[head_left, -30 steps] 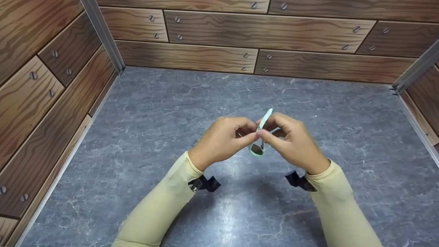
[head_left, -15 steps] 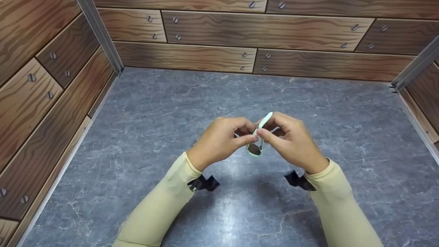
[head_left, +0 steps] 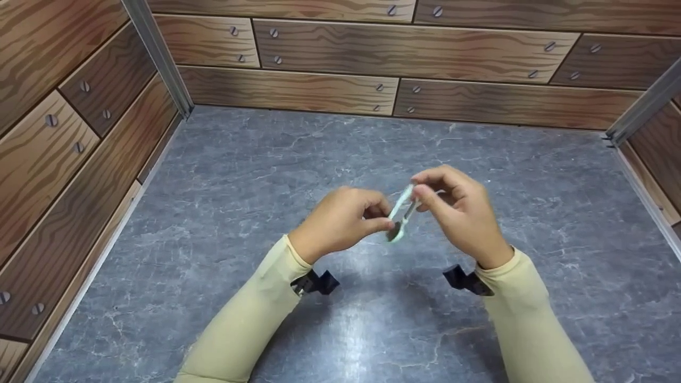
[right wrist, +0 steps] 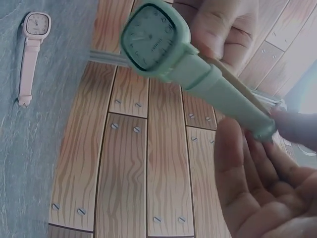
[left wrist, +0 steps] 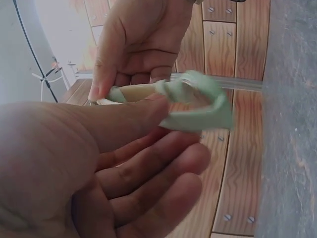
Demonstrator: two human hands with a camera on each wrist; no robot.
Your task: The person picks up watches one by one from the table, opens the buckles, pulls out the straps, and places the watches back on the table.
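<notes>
A mint-green wristwatch (head_left: pixel 403 201) is held above the table between both hands. In the right wrist view its square-cornered watch face (right wrist: pixel 153 42) shows at one end, tilted, with the strap (right wrist: pixel 218 91) running away from it. My left hand (head_left: pixel 348 215) pinches the watch between thumb and fingers, near the face. At the other end, my right hand (head_left: pixel 460 213) has its thumb and fingertips on the strap. The strap looks looped in the left wrist view (left wrist: pixel 198 119), partly blurred and covered by the left thumb.
A pink wristwatch (right wrist: pixel 33 54) lies on the grey marbled tabletop (right wrist: pixel 29 158); the head view does not show it. Wood-patterned panels (head_left: pixel 415 48) wall the table at the back and sides, with metal corner posts (head_left: pixel 162 58).
The right hand has moved slightly right and away from the left hand, to the strap's far end. The watch has turned, and the left hand has dropped a little.
</notes>
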